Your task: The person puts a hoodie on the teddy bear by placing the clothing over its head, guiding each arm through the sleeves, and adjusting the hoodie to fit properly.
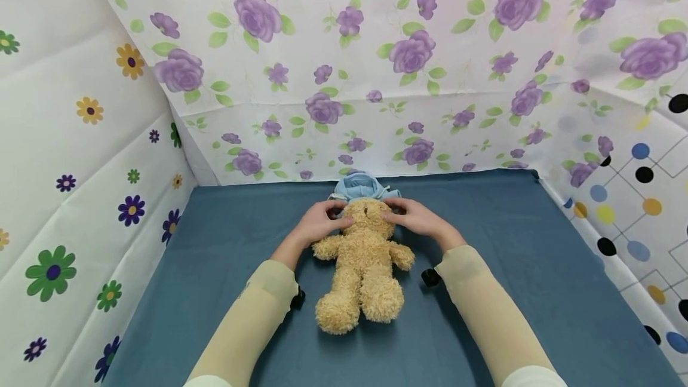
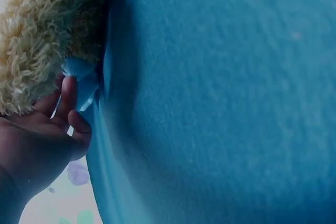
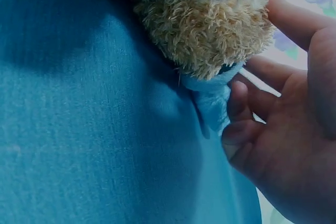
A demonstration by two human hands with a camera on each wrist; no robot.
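Note:
A tan, curly-furred teddy bear [image 1: 365, 255] lies on its back on the blue-covered table, feet towards me. Bunched behind and above its head is a light blue piece of cloth clothing [image 1: 359, 186] with pale edging; its exact kind is unclear. My left hand [image 1: 317, 221] holds the left side of the bear's head, thumb on the fur, fingers reaching to the cloth. On the opposite side my right hand [image 1: 421, 218] does the same. Both wrist views show fingers curled by the blue cloth [image 3: 212, 103] under the furry head [image 2: 31, 40]; some fingertips are hidden.
The blue table cover [image 1: 242, 226] extends around the bear. A white curtain with purple flowers [image 1: 322, 106] hangs behind the table. Patterned sheets stand at the left [image 1: 80, 196] and right [image 1: 634, 196]. Small black devices [image 1: 430, 278] sit at both wrists.

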